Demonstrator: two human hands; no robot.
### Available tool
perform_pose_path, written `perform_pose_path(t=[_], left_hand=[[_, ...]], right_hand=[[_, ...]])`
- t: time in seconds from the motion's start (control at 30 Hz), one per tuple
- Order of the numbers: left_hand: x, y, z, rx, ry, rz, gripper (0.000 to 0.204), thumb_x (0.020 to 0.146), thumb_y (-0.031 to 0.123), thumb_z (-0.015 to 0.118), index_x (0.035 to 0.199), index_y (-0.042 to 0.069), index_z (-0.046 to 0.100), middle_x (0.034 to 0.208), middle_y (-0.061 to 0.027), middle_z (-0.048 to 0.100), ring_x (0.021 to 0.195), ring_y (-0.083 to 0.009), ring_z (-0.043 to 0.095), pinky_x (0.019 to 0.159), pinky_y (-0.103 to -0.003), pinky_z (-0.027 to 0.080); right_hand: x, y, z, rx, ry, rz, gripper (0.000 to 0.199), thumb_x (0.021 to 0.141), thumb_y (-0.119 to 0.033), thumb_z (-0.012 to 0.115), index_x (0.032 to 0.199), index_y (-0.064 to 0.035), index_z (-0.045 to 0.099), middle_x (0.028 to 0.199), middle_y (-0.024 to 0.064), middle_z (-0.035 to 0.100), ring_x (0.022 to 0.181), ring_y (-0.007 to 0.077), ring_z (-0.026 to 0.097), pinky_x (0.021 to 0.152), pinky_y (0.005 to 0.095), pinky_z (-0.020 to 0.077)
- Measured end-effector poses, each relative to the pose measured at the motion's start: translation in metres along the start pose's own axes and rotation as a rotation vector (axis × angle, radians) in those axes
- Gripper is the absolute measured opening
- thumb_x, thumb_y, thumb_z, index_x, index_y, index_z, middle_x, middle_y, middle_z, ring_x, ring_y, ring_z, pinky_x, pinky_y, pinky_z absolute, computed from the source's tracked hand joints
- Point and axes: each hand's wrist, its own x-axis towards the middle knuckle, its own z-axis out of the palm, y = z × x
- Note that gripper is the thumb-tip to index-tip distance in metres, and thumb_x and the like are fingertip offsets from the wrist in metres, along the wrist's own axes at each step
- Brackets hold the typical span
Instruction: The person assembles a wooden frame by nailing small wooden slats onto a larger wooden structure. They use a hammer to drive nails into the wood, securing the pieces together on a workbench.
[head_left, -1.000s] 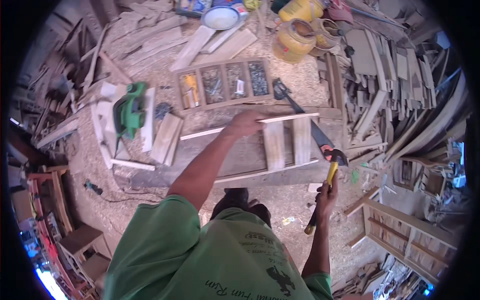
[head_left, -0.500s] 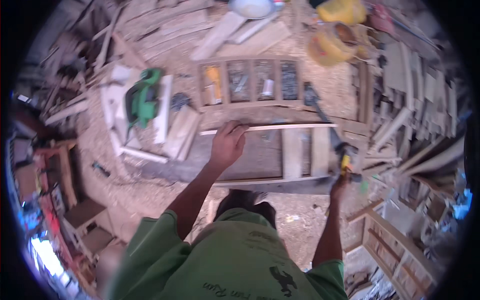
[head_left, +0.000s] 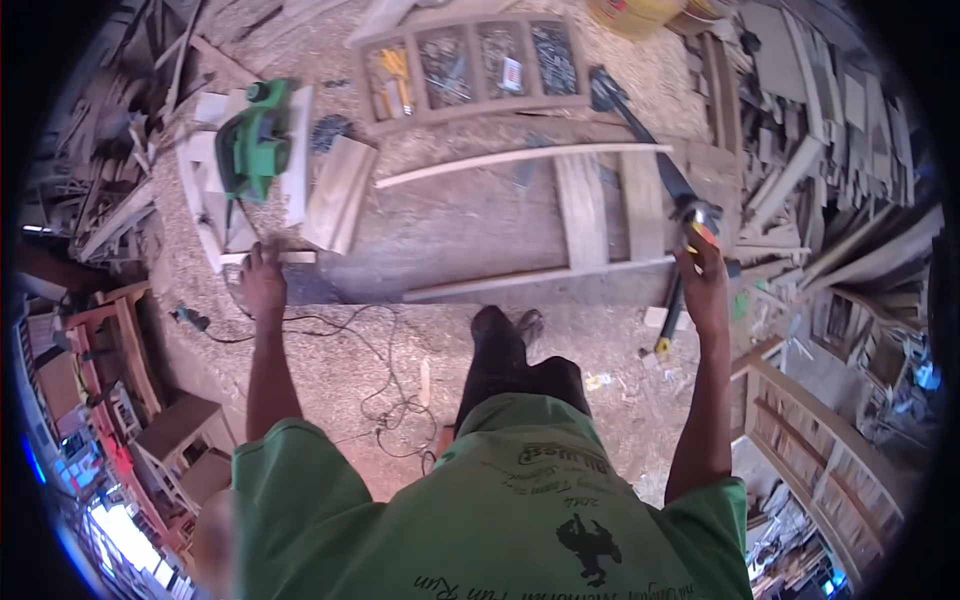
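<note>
Left hand point(head_left: 263, 280) shifted from the long curved strip point(head_left: 520, 158) to a small wood offcut point(head_left: 285, 257) beside the green electric planer point(head_left: 252, 140), fingers on it, right hand point(head_left: 702, 282) clenched around a hammer point(head_left: 676, 290) at the workbench's point(head_left: 470, 215) right edge

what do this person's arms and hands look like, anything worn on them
Both forearms are bare, with no gloves, watch or bands visible on the left hand or the right hand. The short sleeves of a green T-shirt with dark print on it cover only the upper arms.
</note>
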Motion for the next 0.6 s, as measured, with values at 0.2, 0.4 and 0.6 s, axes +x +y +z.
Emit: perform_pose_path(t=[0.2,0.4,0.6], left_hand=[[-0.049,0.051,-0.053,-0.186,0.213,0.192,0.035,0.103,0.019,0.067,0.138,0.011,0.068,0.129,-0.0120,0.072,0.122,-0.0368,0.064,0.104,-0.052,0.052],[-0.117,0.212,-0.081,-0.576,0.245,0.288,0.047,0.100,0.012,0.069,0.147,0.015,0.072,0.126,-0.0124,0.072,0.114,-0.0330,0.066,0.097,-0.050,0.052],[-0.130,0.345,-0.098,-0.842,0.225,0.409,0.055,0.094,0.012,0.070,0.148,0.020,0.072,0.128,-0.0099,0.066,0.120,-0.0329,0.060,0.103,-0.050,0.045]], right_hand=[[-0.067,-0.109,-0.073,0.378,0.127,-0.036,0.047,0.111,-0.025,0.070,0.147,0.0060,0.068,0.122,0.0184,0.081,0.119,0.0224,0.075,0.108,0.0393,0.0569],[-0.167,-0.201,-0.175,0.195,0.385,-0.720,0.044,0.108,-0.022,0.068,0.144,0.0040,0.066,0.117,0.0184,0.079,0.103,0.0265,0.077,0.097,0.0410,0.0601],[-0.201,-0.215,-0.208,-0.003,0.242,-1.020,0.036,0.102,-0.016,0.071,0.132,0.0034,0.067,0.111,0.0161,0.077,0.098,0.0253,0.074,0.092,0.0395,0.0584]])
